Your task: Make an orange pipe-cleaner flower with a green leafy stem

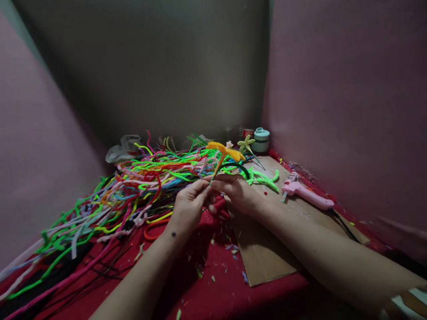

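Note:
An orange flower made of pipe cleaners (222,155) stands tilted above my fingertips, petals at the top and its stem running down. My left hand (191,202) is closed, thumb and forefinger pinching the stem's lower end. Right beside it, my right hand (235,191) is closed round the same spot. From the right hand a dark green pipe cleaner (238,165) arches up and to the right. The exact join between it and the stem is hidden by my fingers. Just beyond the right hand lie bright green pipe-cleaner pieces (265,180).
A big tangle of coloured pipe cleaners (147,178) spreads over the red cloth (207,262) on the left. A pink glue gun (310,195) lies on a cardboard sheet (267,253) at right. Behind are a pale yellow flower (246,143), a mint jar (261,141) and a plastic bag (123,149).

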`<state>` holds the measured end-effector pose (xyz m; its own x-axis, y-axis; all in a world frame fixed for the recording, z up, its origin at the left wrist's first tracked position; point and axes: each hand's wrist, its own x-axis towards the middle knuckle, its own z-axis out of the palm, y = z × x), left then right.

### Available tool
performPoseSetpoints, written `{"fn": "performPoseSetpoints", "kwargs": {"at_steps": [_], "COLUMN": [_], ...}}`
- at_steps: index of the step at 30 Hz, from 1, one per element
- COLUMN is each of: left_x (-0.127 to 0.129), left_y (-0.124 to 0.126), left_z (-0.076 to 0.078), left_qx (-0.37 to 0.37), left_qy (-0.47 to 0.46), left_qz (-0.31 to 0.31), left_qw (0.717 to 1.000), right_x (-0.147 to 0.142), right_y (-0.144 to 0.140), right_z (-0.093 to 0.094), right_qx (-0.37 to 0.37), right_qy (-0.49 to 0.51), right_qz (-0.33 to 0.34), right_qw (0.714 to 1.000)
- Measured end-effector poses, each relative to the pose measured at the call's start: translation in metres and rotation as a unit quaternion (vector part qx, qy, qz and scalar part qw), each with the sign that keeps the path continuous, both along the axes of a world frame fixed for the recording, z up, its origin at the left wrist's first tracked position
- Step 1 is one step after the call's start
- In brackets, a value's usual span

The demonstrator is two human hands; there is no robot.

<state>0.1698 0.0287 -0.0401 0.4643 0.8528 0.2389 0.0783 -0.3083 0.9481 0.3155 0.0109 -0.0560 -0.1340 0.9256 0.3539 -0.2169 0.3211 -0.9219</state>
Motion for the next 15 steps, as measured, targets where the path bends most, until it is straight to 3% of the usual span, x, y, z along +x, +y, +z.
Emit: {"fn": "performPoseSetpoints", "kwargs": {"at_steps": [4, 7, 11, 15], "left_x": [0.0004, 0.0004, -0.0002, -0.0028], "left_y": [0.0001, -0.0009, -0.0018, 0.0008], "left_z": [0.0060, 0.0083, 0.0089, 0.0062], "left_qx": [-0.083, -0.150, -0.230, -0.270], "left_qy": [-0.059, -0.114, -0.153, -0.146], "left_qz": [-0.057, -0.099, -0.143, -0.177], "left_qw": [0.993, 0.977, 0.951, 0.935], "right_x": [0.0015, 0.0032, 0.0058, 0.0046], "right_y": [0.0014, 0.0017, 0.0013, 0.0037], "right_z": [0.0008, 0.0019, 0.0025, -0.0011], "right_qx": [0.021, -0.019, -0.075, -0.063], "right_qy": [0.032, 0.079, 0.116, 0.140], "right_qz": [0.040, 0.078, 0.087, 0.083], "right_qw": [0.998, 0.994, 0.987, 0.985]}}
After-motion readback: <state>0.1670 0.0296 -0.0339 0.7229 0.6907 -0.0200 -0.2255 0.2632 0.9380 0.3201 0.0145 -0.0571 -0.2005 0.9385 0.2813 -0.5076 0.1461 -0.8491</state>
